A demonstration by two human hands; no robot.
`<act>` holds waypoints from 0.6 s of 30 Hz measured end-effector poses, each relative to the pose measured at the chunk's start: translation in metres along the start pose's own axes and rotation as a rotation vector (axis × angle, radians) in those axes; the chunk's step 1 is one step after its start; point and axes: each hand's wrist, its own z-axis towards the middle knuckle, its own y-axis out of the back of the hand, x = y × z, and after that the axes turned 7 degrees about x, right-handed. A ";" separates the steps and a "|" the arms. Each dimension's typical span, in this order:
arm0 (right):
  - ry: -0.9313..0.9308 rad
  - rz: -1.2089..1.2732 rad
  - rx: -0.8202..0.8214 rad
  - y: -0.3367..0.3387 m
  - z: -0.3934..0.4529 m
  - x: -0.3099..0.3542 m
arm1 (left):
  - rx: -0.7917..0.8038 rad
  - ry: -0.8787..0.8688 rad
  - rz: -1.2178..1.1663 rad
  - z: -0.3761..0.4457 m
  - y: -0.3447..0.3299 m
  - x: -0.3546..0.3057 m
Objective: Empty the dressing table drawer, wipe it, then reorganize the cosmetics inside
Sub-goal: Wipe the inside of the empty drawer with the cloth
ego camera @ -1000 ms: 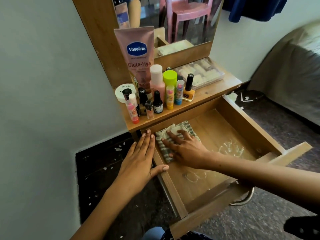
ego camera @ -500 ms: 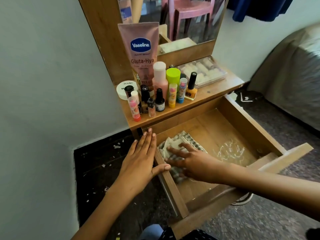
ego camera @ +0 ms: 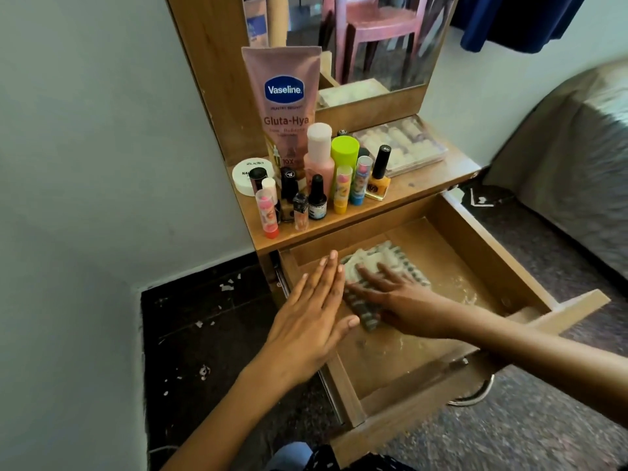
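The wooden drawer (ego camera: 489, 253) is pulled out below the dressing table top, with wet smears on its floor. My right hand (ego camera: 397, 300) lies flat on a striped grey-and-white cloth (ego camera: 373, 260) in the drawer's near-left part, pressing it down. My left hand (ego camera: 312, 317) rests flat on the drawer's left side wall, fingers together, holding nothing. The cosmetics stand on the table top (ego camera: 418, 192): a pink Vaseline tube (ego camera: 282, 107), a pink bottle (ego camera: 318, 154), a green-capped bottle (ego camera: 345, 151), an orange nail polish (ego camera: 379, 178), lip balms and small bottles.
A clear flat case (ego camera: 401, 144) lies at the back right of the table top, below the mirror (ego camera: 373, 39). A white round jar (ego camera: 246, 175) sits at the left. A bed (ego camera: 577, 164) stands to the right; a white wall is on the left.
My right hand has slid the cloth around the left part of the drawer floor, toward me and then back away. My left hand stays on the drawer's side wall.
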 end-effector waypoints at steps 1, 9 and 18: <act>0.054 -0.032 -0.003 0.000 0.006 0.012 | -0.033 0.005 -0.013 0.004 -0.002 -0.001; 0.011 -0.105 0.051 0.003 -0.003 -0.015 | -0.144 0.092 -0.082 0.020 -0.009 -0.005; -0.249 0.229 0.119 0.015 -0.008 -0.008 | -0.242 0.087 -0.062 0.032 -0.014 -0.013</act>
